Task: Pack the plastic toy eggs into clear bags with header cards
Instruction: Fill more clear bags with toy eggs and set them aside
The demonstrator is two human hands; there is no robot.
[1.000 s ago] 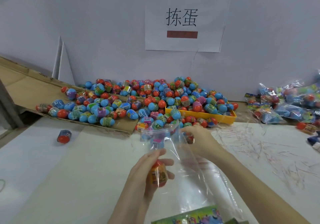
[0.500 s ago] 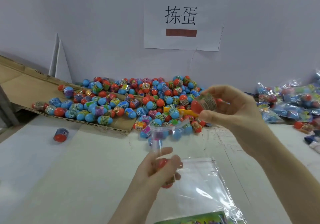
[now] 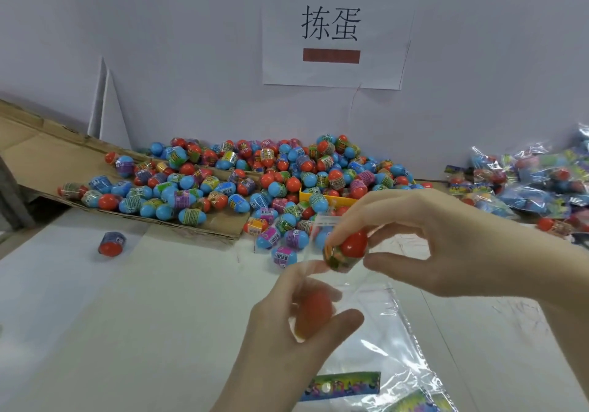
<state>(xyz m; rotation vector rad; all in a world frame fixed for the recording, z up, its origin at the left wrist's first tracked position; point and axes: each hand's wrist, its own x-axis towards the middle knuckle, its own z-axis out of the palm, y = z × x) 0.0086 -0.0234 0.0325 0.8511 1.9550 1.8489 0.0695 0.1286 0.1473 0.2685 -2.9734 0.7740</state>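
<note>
At centre frame, an egg [image 3: 349, 249] is pinched by the right hand [image 3: 424, 236] just above the bag [image 3: 382, 332] mouth, held open lower centre by the left hand [image 3: 287, 332], which grips another egg through the film.

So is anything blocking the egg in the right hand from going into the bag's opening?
Nothing visible does. The right hand holds the red-topped egg right at the mouth of the clear bag, which the left hand holds, gripping another egg through the plastic.
</note>
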